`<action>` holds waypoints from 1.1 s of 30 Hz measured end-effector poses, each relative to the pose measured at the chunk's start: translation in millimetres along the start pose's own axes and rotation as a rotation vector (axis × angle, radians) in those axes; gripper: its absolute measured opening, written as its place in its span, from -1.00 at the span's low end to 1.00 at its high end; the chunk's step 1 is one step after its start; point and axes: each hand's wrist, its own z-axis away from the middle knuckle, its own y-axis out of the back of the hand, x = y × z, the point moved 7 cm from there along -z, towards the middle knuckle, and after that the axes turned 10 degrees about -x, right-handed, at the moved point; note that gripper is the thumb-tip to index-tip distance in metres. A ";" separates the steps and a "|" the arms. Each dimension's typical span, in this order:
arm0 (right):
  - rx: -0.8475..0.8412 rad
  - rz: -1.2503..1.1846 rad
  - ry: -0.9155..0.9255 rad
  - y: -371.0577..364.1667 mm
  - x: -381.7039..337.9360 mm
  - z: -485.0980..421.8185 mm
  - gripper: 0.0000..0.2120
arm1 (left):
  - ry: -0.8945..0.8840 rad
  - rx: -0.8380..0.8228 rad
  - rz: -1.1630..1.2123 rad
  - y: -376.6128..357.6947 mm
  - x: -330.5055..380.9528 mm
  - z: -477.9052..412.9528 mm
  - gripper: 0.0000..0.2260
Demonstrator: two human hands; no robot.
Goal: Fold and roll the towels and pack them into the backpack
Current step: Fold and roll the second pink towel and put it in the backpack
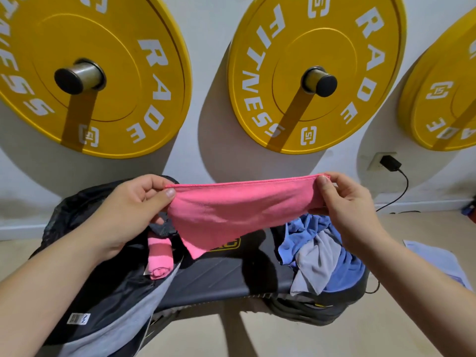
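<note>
A pink towel [237,210] hangs stretched in the air above a black bench [219,276]. My left hand [128,204] pinches its left top corner and my right hand [345,199] pinches its right top corner. The towel's lower edge droops to a point near the bench. A rolled pink towel [159,258] lies in the open black and grey backpack [103,300] at the left. A loose heap of blue and grey towels [319,256] sits on the bench's right end.
Yellow weight plates [314,73] hang on pegs on the white wall behind. A black charger [390,163] is plugged into a wall socket, its cable trailing down. White paper [438,261] lies on the floor at right.
</note>
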 end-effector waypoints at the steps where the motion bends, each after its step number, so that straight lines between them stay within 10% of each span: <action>1: 0.002 0.045 0.005 0.3 -2.8 1.3 -0.82 | -0.003 0.002 0.002 0.9 0.6 0.1 -0.90; 25: 0.033 -0.022 -0.340 -37.3 163.3 -111.1 -0.83 | 0.274 0.278 -0.142 -17.6 -133.3 -115.8 -0.85; 33: -0.357 0.250 -0.359 -23.0 171.0 -98.7 -0.89 | 0.156 0.046 -0.487 -42.6 -136.5 -105.2 -0.83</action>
